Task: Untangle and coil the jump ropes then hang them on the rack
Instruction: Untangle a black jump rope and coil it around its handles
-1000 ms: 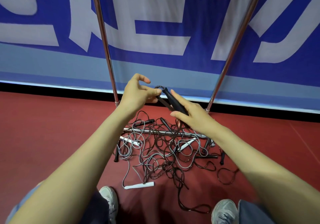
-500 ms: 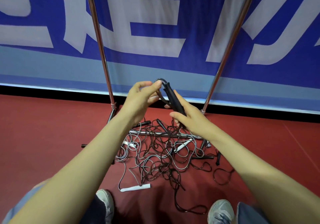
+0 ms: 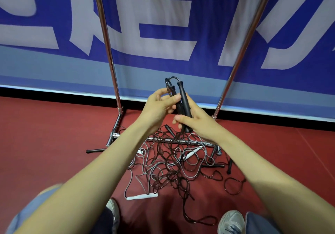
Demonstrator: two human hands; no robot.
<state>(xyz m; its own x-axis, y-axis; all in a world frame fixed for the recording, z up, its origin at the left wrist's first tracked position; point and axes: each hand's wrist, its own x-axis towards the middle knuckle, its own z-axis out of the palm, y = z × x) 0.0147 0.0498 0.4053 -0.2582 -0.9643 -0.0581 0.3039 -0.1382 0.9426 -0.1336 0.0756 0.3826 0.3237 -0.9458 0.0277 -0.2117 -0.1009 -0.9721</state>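
My right hand [image 3: 198,123] grips two black jump-rope handles [image 3: 184,97] held upright side by side, with a short loop of black cord arching over their tops. My left hand [image 3: 159,105] holds the same handles from the left, thumb pressed on them. Their black cord hangs down into a tangled heap of black and grey jump ropes [image 3: 174,163] on the red floor. The chrome rack [image 3: 106,39] stands behind the heap with two upright poles and a low crossbar [image 3: 163,140].
A white handle [image 3: 142,196] lies at the heap's near edge and another white handle [image 3: 192,153] in the middle. Loose black handles [image 3: 95,150] lie left and right of the rack base. A blue banner wall [image 3: 163,25] stands close behind. My shoes [image 3: 231,222] are at the bottom.
My hands rose and came together. The second black handle now stands upright beside the first, and my left hand has closed on both.
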